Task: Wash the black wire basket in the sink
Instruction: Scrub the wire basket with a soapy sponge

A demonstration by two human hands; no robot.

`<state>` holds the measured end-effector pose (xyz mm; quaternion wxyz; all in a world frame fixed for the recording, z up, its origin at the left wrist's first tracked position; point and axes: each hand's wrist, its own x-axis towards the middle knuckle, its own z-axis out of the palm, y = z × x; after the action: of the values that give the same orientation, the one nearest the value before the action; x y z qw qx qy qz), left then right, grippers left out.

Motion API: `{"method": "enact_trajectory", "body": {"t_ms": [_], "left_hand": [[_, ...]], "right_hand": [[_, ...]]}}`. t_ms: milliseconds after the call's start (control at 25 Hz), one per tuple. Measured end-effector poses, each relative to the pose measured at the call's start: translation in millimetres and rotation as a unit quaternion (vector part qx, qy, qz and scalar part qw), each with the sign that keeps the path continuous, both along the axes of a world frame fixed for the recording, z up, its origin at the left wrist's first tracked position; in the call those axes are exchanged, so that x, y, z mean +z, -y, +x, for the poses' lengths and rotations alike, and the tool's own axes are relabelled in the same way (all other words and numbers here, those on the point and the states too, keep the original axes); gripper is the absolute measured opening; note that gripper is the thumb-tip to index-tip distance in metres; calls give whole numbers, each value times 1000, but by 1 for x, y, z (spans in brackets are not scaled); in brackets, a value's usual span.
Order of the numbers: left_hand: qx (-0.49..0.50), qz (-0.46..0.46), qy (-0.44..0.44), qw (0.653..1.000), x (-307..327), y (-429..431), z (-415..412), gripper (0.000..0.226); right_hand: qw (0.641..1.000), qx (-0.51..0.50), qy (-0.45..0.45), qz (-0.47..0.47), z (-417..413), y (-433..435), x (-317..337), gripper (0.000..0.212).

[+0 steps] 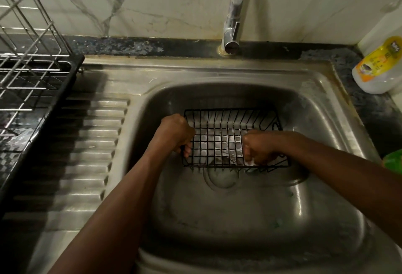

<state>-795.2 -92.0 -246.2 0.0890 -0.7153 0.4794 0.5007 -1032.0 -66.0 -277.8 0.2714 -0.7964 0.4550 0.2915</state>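
The black wire basket (226,126) sits low in the steel sink (239,219), over the drain, with soap foam across its grid bottom. My left hand (176,134) grips the basket's left side, fingers curled through the wires. Inside the basket at its right end, my right hand (261,149) is closed in a fist with something pale and foamy under it; what it holds is hidden. No water is visibly coming from the chrome tap (233,17) behind the sink.
A metal dish rack on a black tray (32,82) stands on the left beside the ribbed drainboard (91,154). A bottle with a yellow label (380,67) lies on the counter at the right. A green object (393,161) shows at the right edge.
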Motion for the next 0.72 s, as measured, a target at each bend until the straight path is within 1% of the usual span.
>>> {"method": "enact_trajectory", "body": {"t_ms": [80,120,200,280,320,520,640,720], "left_hand": [[5,-1,-7,1000,-2,0,1,39],[5,-2,-10,1000,-3,0,1,38],[3,-14,-8,1000,-3,1,1,36],[2,-30,-8,1000,-1,1,2,34],[2,-33,-12,999,0,0,2,34],[-5,-37,-16,999,-2,-2,0,34],[-3,-50,-10,999,2,-3,1,31],[-6,-49,0,999,8,-4,0,30]], "right_hand": [[995,-1,-101,-24,-5,3,11,24],[990,-2,-128,-52,-5,4,18,30],[977,5,-144,-159,-2,5,29,35],[961,-7,-131,-246,-4,4,33,30],[955,-24,-122,-270,-6,2,33,28],[941,-116,-90,-305,-7,-4,17,27],[922,-182,-47,-338,1,-4,6,25],[905,-249,-14,-344,9,-6,1,22]]}}
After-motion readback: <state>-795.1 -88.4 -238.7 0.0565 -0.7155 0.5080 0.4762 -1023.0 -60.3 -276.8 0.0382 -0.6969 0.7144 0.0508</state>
